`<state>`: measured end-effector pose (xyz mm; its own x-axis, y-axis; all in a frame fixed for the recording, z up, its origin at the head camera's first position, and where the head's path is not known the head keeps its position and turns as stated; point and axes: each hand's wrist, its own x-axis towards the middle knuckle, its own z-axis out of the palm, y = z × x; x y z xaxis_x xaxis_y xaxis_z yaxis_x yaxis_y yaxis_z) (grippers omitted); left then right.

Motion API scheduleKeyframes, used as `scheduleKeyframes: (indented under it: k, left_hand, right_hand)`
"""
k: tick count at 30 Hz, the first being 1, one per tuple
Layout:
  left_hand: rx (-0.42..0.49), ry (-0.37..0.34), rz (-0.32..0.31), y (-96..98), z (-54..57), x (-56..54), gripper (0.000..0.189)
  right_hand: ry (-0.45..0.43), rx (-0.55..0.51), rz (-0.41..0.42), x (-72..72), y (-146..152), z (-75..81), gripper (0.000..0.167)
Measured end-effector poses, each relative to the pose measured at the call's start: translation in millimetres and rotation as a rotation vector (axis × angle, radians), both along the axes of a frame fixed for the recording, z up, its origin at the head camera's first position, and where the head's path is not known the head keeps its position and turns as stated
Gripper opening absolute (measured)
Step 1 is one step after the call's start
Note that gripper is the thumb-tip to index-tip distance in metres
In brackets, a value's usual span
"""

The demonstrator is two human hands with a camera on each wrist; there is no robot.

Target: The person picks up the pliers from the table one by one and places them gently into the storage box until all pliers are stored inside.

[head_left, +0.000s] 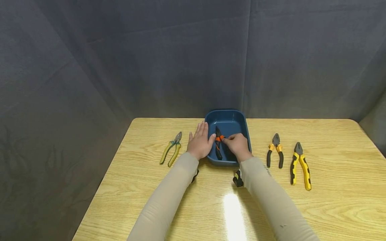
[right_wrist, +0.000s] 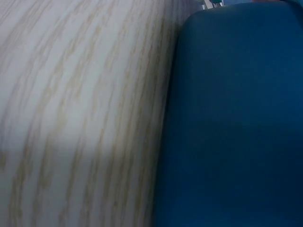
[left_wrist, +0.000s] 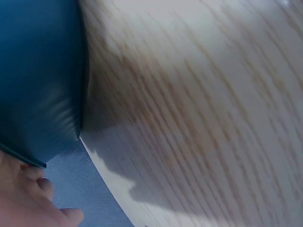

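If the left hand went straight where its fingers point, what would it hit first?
The left hand would probably meet the dark curtain behind the table, passing along the blue tray; depth is unclear.

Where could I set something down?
The pale wooden table is bare right of the big yellow-black pliers and left of the yellow-green pliers. Crowded: the blue rectangular tray, left hand at its rim, right hand and orange-black pliers inside.

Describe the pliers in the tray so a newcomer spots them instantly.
On the wooden table, find the blue tray. Inside, the right hand holds black-and-orange pliers. Unlike three other pairs outside, only these lie in the tray.
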<state>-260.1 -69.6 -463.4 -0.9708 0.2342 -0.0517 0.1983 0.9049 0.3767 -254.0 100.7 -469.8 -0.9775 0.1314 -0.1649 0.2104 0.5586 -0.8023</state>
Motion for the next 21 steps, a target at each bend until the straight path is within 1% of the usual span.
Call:
scheduleKeyframes:
  k: [5,9,16,21]
  left_hand:
    - [0.012,0.008,0.003,-0.6,-3.2,-2.3,0.069]
    - [0.014,0.007,0.006,-0.6,-5.3,-3.8,0.069]
    - [0.017,0.007,0.008,0.3,-2.0,-0.3,0.069]
    - [0.015,0.0,0.01,0.2,-1.4,0.1,0.07]
  right_hand:
    - [-0.005,0.046,0.015,-1.2,-1.0,-0.2,0.03]
    - [-0.008,0.058,0.016,-1.3,-0.9,-0.7,0.03]
    - [0.024,0.086,0.027,-3.1,-0.2,-3.0,0.029]
    - [0.045,0.101,0.027,-2.8,-0.3,-2.8,0.027]
